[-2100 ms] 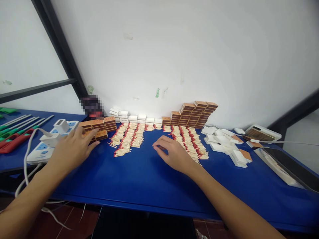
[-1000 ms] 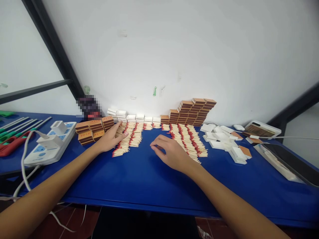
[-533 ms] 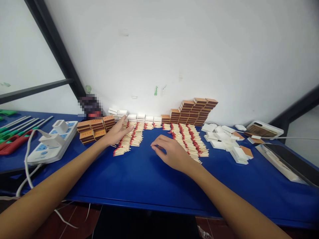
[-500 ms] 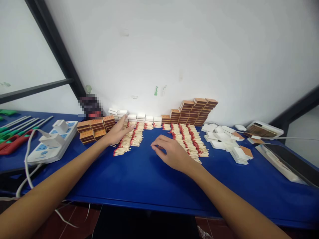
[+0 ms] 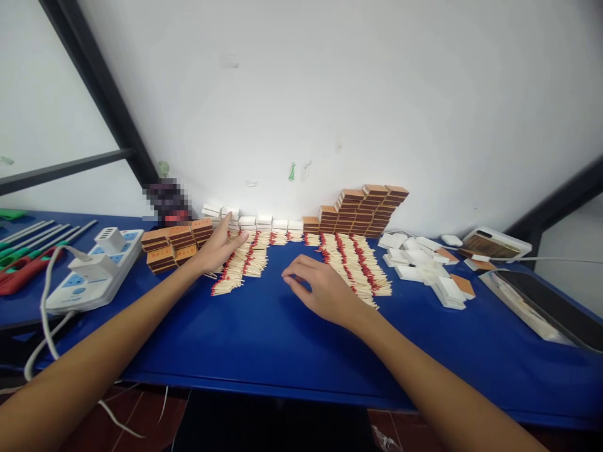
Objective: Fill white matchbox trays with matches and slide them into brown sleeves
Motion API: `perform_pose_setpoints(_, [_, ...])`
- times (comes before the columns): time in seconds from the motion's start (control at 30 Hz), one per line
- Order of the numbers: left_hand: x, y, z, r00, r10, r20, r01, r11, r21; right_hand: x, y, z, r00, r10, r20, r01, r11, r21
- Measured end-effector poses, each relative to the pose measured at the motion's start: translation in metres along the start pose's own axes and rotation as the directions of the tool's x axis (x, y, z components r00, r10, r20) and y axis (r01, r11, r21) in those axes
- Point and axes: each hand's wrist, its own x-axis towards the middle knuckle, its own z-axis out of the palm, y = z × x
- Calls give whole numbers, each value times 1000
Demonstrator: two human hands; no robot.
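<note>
My left hand (image 5: 217,248) lies over the left pile of matches (image 5: 255,256), fingers stretched out and thumb apart, beside stacked brown matchboxes (image 5: 172,245). It covers part of the pile, and nothing shows in its grasp. White matchbox trays (image 5: 247,223) line the wall just beyond its fingertips. My right hand (image 5: 320,290) hovers over the blue table (image 5: 245,339), its fingers curled and the thumb and index tips close together in a pinch. No object is visible between those tips. Next to it is the right pile of red-headed matches (image 5: 355,267), partly hidden by the hand.
A tall stack of matchboxes (image 5: 365,210) stands against the wall. Loose white trays (image 5: 417,260) lie to the right, near a phone (image 5: 551,304) and a white device (image 5: 497,245). At left are a power strip (image 5: 97,270) with cables and red-and-green handled tools (image 5: 31,270).
The whole view has shifted very slightly. Both hands keep nearly the same pose and place over the table.
</note>
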Motion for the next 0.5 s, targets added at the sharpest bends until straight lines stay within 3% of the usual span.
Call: perform_pose_setpoints(0.5, [-1,-11,-2,1000,17,1,-17,999,49,-1,3,1,1000,-6,-4,6,1000,-9])
